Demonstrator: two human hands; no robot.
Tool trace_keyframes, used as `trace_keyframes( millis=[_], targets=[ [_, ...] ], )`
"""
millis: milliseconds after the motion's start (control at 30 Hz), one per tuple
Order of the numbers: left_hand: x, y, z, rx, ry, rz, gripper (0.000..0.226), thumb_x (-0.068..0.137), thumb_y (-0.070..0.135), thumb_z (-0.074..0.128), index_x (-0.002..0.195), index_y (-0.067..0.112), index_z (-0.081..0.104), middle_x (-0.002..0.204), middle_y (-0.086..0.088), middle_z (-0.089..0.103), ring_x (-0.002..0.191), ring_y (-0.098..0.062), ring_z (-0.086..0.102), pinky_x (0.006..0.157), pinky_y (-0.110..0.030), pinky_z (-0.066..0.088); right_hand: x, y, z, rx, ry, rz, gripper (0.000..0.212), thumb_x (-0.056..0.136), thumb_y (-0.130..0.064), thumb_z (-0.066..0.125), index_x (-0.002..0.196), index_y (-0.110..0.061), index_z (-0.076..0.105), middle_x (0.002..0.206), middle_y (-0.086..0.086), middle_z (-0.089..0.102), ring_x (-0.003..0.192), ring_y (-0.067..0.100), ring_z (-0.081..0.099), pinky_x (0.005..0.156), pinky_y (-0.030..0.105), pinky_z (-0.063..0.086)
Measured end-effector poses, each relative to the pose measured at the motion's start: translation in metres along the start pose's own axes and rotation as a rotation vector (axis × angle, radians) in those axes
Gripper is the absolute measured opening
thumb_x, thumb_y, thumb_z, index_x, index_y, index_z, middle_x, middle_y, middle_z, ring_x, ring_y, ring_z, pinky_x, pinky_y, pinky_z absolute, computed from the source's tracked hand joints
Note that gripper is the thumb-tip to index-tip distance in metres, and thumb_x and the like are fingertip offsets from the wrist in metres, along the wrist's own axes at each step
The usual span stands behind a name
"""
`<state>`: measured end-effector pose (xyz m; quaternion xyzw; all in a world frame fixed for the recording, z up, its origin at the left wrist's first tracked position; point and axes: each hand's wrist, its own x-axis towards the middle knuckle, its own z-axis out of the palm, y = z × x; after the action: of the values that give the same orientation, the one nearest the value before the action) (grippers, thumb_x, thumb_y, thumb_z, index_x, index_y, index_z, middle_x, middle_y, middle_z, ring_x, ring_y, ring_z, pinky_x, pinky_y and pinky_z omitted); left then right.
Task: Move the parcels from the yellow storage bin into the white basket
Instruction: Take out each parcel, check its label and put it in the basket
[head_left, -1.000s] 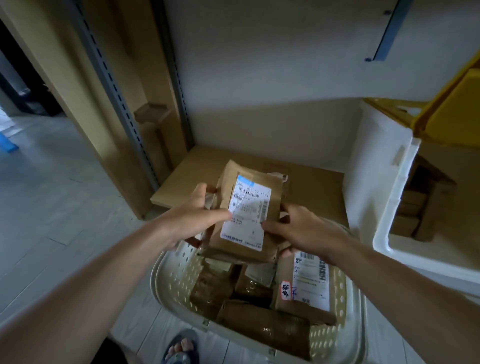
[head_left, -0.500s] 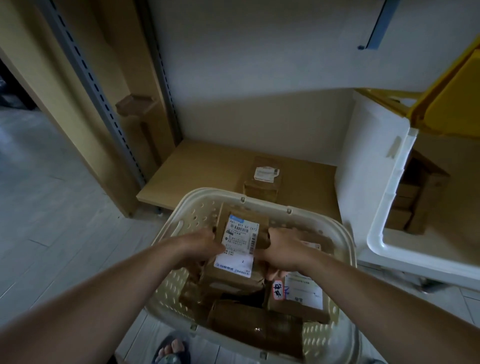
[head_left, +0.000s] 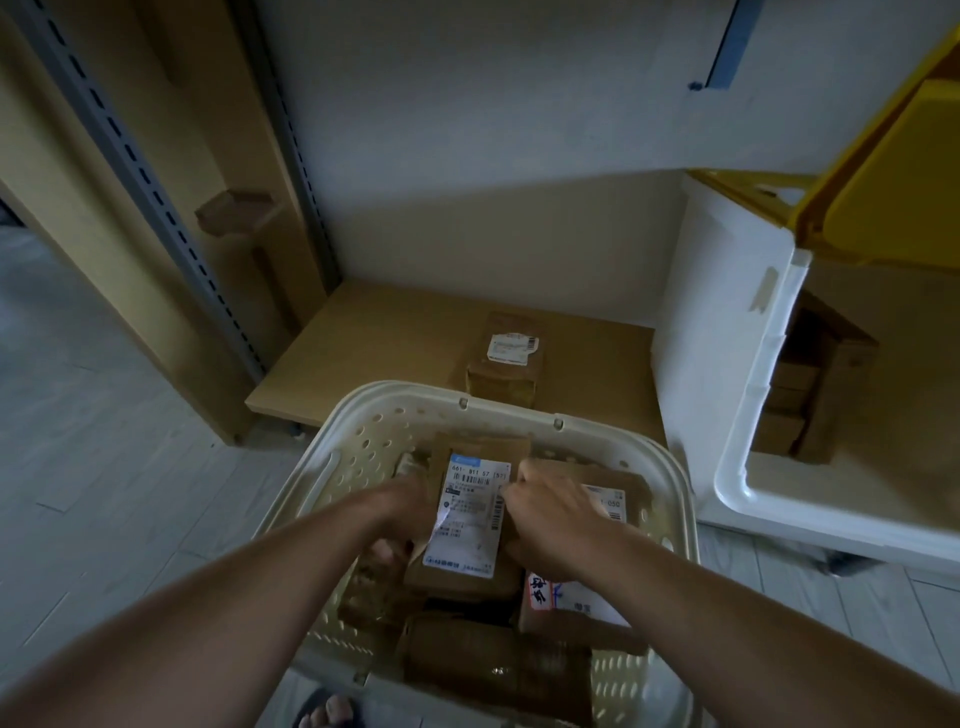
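A brown parcel with a white shipping label (head_left: 470, 517) lies inside the white basket (head_left: 358, 415), on top of several other brown parcels. My left hand (head_left: 402, 512) holds its left edge and my right hand (head_left: 545, 512) grips its right edge. Beneath my right wrist lies another labelled parcel (head_left: 576, 605) with red handwriting. The storage bin (head_left: 727, 322) stands at the right, white-walled with a raised yellow lid (head_left: 893, 171), and brown boxes (head_left: 810, 384) show inside it.
A single labelled brown parcel (head_left: 506, 358) sits on the low wooden shelf board (head_left: 384, 343) behind the basket. A metal shelf upright (head_left: 130, 171) and wooden panel rise at the left. Grey floor tiles (head_left: 93, 441) spread left; my sandalled foot (head_left: 330, 712) is below the basket.
Both hands lowered the labelled parcel from above the basket down onto the parcels inside it. The parcel on the shelf board came into view.
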<state>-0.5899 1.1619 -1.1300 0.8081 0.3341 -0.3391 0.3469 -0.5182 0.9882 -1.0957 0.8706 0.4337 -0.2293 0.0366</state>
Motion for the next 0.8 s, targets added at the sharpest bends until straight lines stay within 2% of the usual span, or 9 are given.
trace_keyframes(
  millis=[133,200,300,433,467,533,633,700,800],
  targets=[
    [0.001,-0.002,-0.002,0.010,0.062,0.060,0.025,0.100,0.013,0.059,0.123,0.007,0.055,0.110,-0.010,0.067,0.074,-0.020,0.064,0.048,-0.026,0.053,-0.006,0.005,-0.002,-0.036,-0.017,-0.050,0.032,0.094,-0.021,0.063,0.123,-0.011,0.056,0.122,0.008,0.046,0.108,0.027,0.053,0.080,0.034,0.039],
    [0.001,-0.002,0.000,0.060,0.142,0.091,0.009,0.104,0.012,0.051,0.106,0.005,0.057,0.095,-0.008,0.061,0.072,-0.022,0.058,0.049,-0.025,0.045,-0.009,0.007,-0.002,-0.015,-0.026,-0.078,0.037,0.094,-0.026,0.064,0.128,-0.014,0.055,0.124,0.006,0.046,0.111,0.026,0.052,0.082,0.034,0.039],
    [0.000,0.001,0.002,0.091,0.179,0.103,0.022,0.106,0.017,0.049,0.085,0.014,0.056,0.085,-0.004,0.061,0.070,-0.021,0.060,0.050,-0.024,0.046,-0.015,0.013,0.000,0.022,-0.026,-0.118,0.051,0.093,-0.030,0.066,0.140,-0.020,0.049,0.133,0.005,0.045,0.121,0.027,0.051,0.095,0.038,0.044],
    [-0.015,0.014,-0.006,0.255,0.252,0.113,0.033,0.107,0.031,0.044,0.123,0.010,0.065,0.121,-0.009,0.067,0.110,-0.026,0.065,0.080,-0.031,0.046,-0.027,0.020,-0.010,0.111,0.064,-0.126,0.061,0.094,-0.031,0.062,0.150,-0.028,0.038,0.140,0.000,0.044,0.128,0.023,0.049,0.100,0.038,0.044],
    [-0.021,0.019,-0.008,0.311,0.304,0.136,0.036,0.107,0.034,0.043,0.126,0.011,0.064,0.120,-0.008,0.067,0.110,-0.024,0.064,0.080,-0.029,0.044,-0.032,0.023,-0.014,0.130,0.098,-0.127,0.060,0.095,-0.032,0.061,0.150,-0.029,0.038,0.140,-0.002,0.044,0.128,0.022,0.049,0.100,0.038,0.044],
    [-0.034,0.028,-0.013,0.386,0.379,0.206,0.041,0.106,0.040,0.043,0.117,0.009,0.068,0.097,-0.005,0.068,0.089,-0.019,0.065,0.068,-0.027,0.046,-0.042,0.030,-0.023,0.169,0.164,-0.134,0.058,0.096,-0.033,0.059,0.150,-0.031,0.037,0.143,-0.006,0.042,0.129,0.019,0.049,0.102,0.038,0.045],
    [-0.058,0.043,-0.015,0.307,0.484,0.385,0.045,0.104,0.052,0.041,0.114,0.017,0.067,0.082,-0.002,0.073,0.062,-0.013,0.065,0.062,-0.037,0.057,-0.061,0.040,-0.036,0.244,0.310,-0.127,0.059,0.096,-0.036,0.058,0.150,-0.034,0.034,0.149,-0.008,0.039,0.131,0.017,0.050,0.104,0.038,0.047],
    [-0.080,0.055,-0.011,0.207,0.513,0.532,0.037,0.104,0.050,0.042,0.127,0.025,0.058,0.100,0.003,0.075,0.067,-0.003,0.064,0.065,-0.030,0.056,-0.075,0.046,-0.044,0.305,0.415,-0.130,0.059,0.096,-0.034,0.061,0.149,-0.035,0.034,0.150,-0.008,0.040,0.126,0.016,0.053,0.101,0.034,0.048],
    [-0.109,0.074,-0.005,0.074,0.574,0.796,0.033,0.105,0.039,0.046,0.135,0.029,0.056,0.116,0.016,0.068,0.095,0.006,0.064,0.079,-0.017,0.052,-0.096,0.052,-0.055,0.407,0.555,-0.164,0.059,0.094,-0.028,0.065,0.146,-0.034,0.037,0.139,-0.009,0.045,0.116,0.013,0.057,0.093,0.028,0.053]
  ],
)
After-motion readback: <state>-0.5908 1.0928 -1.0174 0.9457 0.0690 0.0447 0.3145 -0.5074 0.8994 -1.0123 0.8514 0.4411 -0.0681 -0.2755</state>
